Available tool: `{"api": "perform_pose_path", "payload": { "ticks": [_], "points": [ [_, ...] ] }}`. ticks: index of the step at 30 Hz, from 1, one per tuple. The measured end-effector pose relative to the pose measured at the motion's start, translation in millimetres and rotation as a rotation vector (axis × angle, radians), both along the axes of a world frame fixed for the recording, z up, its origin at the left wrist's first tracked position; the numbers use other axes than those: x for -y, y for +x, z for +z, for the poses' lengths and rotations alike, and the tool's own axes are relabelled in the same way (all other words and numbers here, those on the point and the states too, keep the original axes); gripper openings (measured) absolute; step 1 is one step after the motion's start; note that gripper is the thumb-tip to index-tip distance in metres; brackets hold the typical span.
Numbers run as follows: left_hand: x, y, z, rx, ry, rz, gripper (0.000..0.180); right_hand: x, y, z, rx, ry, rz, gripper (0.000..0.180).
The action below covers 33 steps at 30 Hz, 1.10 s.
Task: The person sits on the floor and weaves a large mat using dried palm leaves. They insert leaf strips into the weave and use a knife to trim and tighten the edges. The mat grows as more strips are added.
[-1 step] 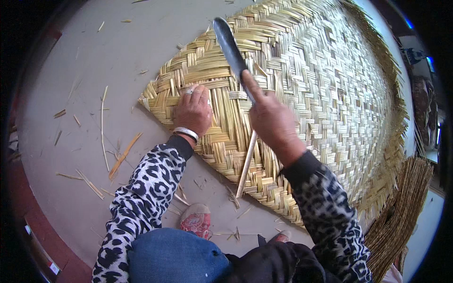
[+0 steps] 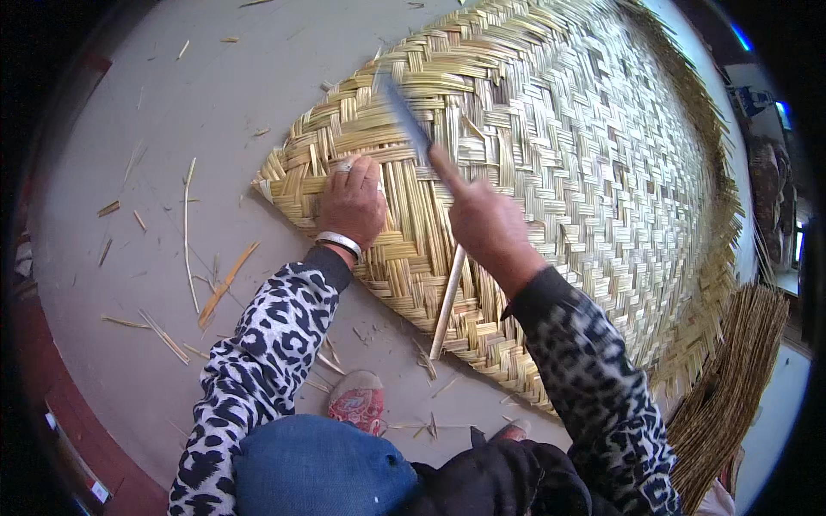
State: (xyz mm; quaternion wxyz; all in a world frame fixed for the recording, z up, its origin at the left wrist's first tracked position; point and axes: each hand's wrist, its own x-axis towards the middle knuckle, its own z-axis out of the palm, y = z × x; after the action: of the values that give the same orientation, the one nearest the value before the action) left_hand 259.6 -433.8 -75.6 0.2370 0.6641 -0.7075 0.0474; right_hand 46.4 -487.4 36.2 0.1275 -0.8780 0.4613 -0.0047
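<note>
Right hand brings blade lower over woven mat lying on floor, edge blurred by motion; grip wrapped round its near end. Left hand stays planted near mat's left corner; finger undersides hidden, cannot tell whether grip pinches anything. Weave looks unaltered; stroke apparently under way, contact unclear.

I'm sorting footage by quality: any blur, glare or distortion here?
In the head view, the long grey metal blade blurs, the left hand fairly sharp; there too, the pale yellow woven mat shines whitish, and the dark red strip bows along the left rim.
</note>
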Motion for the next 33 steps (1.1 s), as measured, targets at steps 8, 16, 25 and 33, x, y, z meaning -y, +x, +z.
{"api": "perform_pose_path", "payload": {
  "ticks": [8, 16, 25, 33],
  "points": [
    [2.3, -6.0, 9.6, -0.02, -0.134, 0.013, 0.033, -25.5, -72.1, 30.1, -0.051, 0.145, -0.229, 0.07],
    [-85.7, -127.4, 49.3, -0.114, 0.451, -0.431, 0.037, -93.9, -175.1, 52.1, 0.048, 0.221, -0.596, 0.073],
    [-59.6, -104.8, 28.8, -0.12, 0.72, -0.328, 0.024, -110.6, -269.2, 93.5, 0.091, 0.062, -0.709, 0.07],
    [-56.2, -58.3, 8.2, -0.509, 0.861, -0.201, 0.017, -183.7, -366.0, 150.0, -0.147, -0.016, -0.724, 0.076]
  ]
}}
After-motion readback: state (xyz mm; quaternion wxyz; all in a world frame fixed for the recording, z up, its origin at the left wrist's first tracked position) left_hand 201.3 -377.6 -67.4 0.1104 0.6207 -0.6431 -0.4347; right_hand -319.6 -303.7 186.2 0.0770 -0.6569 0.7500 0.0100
